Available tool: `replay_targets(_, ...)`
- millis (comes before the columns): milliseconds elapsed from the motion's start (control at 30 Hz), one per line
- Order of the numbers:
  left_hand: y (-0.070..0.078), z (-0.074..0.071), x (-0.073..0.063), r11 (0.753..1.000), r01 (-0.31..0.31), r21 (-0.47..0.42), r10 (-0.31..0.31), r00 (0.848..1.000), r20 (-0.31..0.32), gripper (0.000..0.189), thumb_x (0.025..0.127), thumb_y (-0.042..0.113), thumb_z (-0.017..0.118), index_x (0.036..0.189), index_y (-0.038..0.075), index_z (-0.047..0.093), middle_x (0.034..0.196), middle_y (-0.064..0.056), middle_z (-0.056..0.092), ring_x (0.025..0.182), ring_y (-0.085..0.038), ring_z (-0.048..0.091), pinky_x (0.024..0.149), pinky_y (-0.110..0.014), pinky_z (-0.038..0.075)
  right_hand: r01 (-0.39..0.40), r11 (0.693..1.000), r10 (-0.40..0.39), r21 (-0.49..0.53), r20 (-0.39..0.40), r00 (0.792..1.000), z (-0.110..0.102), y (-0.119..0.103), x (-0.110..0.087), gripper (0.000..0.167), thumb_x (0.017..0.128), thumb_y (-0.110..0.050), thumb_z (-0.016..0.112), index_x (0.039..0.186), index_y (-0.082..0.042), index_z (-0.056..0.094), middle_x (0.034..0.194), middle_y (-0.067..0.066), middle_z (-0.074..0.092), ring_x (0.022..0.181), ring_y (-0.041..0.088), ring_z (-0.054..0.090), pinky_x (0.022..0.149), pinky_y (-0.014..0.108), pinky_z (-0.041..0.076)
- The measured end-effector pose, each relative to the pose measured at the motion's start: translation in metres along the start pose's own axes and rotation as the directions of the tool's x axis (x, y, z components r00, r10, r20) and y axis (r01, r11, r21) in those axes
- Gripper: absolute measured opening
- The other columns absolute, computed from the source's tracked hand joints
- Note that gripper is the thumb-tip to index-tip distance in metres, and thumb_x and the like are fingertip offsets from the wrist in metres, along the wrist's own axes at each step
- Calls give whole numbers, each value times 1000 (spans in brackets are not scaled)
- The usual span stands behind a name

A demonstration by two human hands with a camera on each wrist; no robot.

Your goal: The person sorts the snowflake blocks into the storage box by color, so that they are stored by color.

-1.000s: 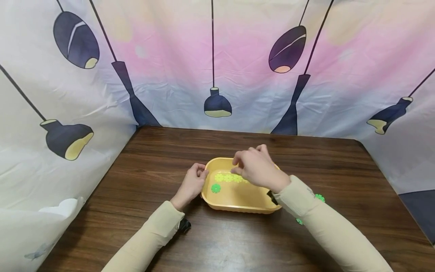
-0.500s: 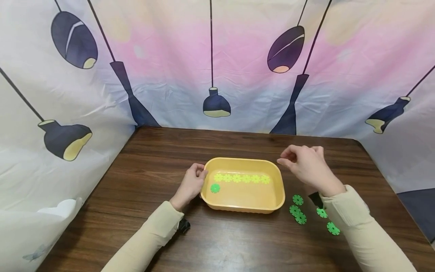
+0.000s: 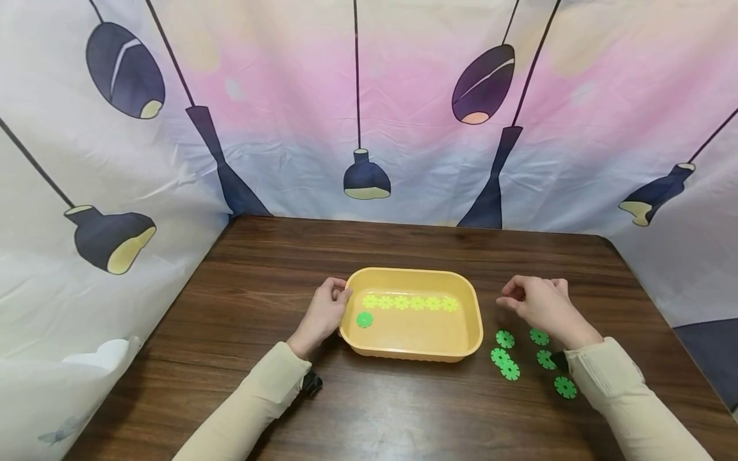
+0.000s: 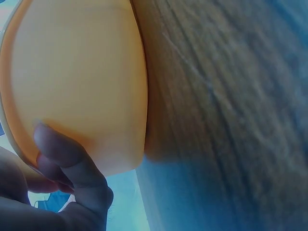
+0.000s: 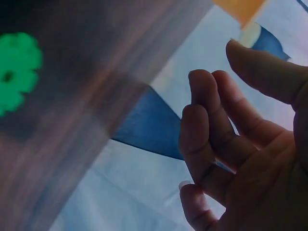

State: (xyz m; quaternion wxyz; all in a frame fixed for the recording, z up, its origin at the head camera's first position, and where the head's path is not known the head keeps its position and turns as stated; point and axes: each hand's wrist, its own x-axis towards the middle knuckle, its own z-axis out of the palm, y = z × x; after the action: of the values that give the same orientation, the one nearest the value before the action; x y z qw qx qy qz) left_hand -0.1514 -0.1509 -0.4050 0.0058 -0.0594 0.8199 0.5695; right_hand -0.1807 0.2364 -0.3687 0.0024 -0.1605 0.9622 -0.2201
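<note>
A shallow yellow tray [image 3: 415,339] sits on the wooden table, its left rim pinched by my left hand [image 3: 323,314]. The left wrist view shows the thumb and fingers [image 4: 62,149] of that hand at the tray wall [image 4: 82,72]. Inside, several yellow flower-shaped discs [image 3: 401,303] form a row along the back, with one green disc [image 3: 364,319] in front of the row's left end. My right hand [image 3: 544,307] hovers right of the tray with relaxed, empty fingers [image 5: 199,86]. Beside and below it lie several green notched discs [image 3: 505,339].
The dark wooden table [image 3: 277,256] runs back to a printed cloth [image 3: 300,128] with lamp pictures. Cloth also hangs along the left and right sides. Two green discs [image 3: 510,369] overlap near the tray's front right corner.
My right hand has moved from above the tray out to the right, then lower towards the green discs, uncovering the yellow row. The left hand has stayed on the rim.
</note>
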Motion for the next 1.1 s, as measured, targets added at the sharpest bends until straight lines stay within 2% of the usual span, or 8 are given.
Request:
replay_targets(333, 0, 0, 0, 1000, -3, -3, 3, 1000, -3, 22, 102, 13, 49, 118, -3, 50, 77, -12, 51, 47, -17, 49, 37, -29, 45, 16, 1000, -12, -25, 155, 988, 18, 15, -8, 29, 82, -33, 78, 96, -11, 67, 75, -10, 61, 72, 11, 54, 80, 54, 23)
replay_targets(633, 0, 0, 0, 1000, -5, 5, 5, 1000, -3, 23, 102, 13, 50, 118, -3, 51, 77, -12, 51, 48, -17, 50, 37, -29, 45, 23, 1000, -21, -11, 187, 982, 27, 17, -11, 27, 77, -28, 82, 92, -12, 66, 69, -9, 57, 65, 10, 50, 80, 53, 24)
replay_targets(933, 0, 0, 0, 1000, -7, 6, 7, 1000, -2, 22, 102, 14, 50, 117, -2, 51, 78, -13, 51, 49, -18, 50, 37, -29, 45, 29, 999, -26, -18, 170, 985, 29, 18, -7, 24, 77, -28, 82, 88, -14, 67, 69, -10, 58, 67, 9, 52, 81, 53, 25)
replay_targets(1100, 0, 0, 0, 1000, -11, 6, 11, 1000, -3, 22, 102, 13, 50, 116, -2, 51, 78, -14, 52, 48, -18, 50, 37, -30, 46, 37, 999, -33, -17, 192, 981, 30, 17, -6, 25, 76, -27, 83, 88, -14, 66, 68, -11, 58, 65, 9, 51, 81, 54, 24)
